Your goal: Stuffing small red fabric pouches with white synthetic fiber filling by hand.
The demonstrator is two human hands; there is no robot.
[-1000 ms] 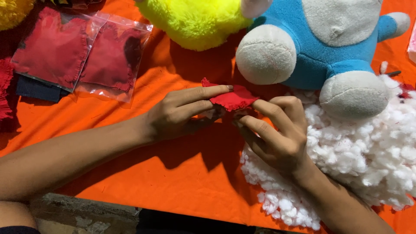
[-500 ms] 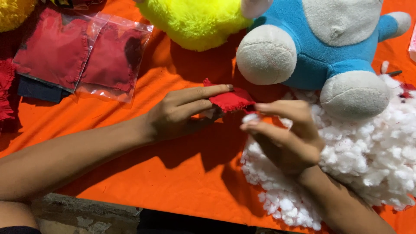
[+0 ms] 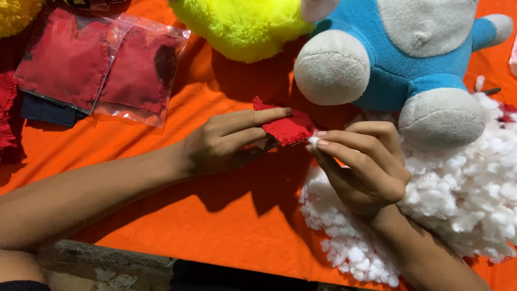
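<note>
My left hand (image 3: 229, 141) grips a small red fabric pouch (image 3: 288, 128) between fingers and thumb, just above the orange cloth (image 3: 215, 215). My right hand (image 3: 366, 167) is right beside the pouch, its fingertips pinching a small tuft of white stuffing (image 3: 313, 141) at the pouch's edge. A large pile of white stuffing (image 3: 463, 199) lies under and to the right of my right hand.
A blue and grey plush toy (image 3: 398, 59) sits behind the hands, with a yellow plush toy (image 3: 242, 24) to its left. Two clear bags holding red fabric pieces (image 3: 102, 64) lie at the far left. The table's front edge (image 3: 107, 264) runs along the bottom.
My right hand drew back from the pouch to the stuffing pile and now returns to the pouch's edge with a tuft pinched in its fingertips. The left hand has stayed put.
</note>
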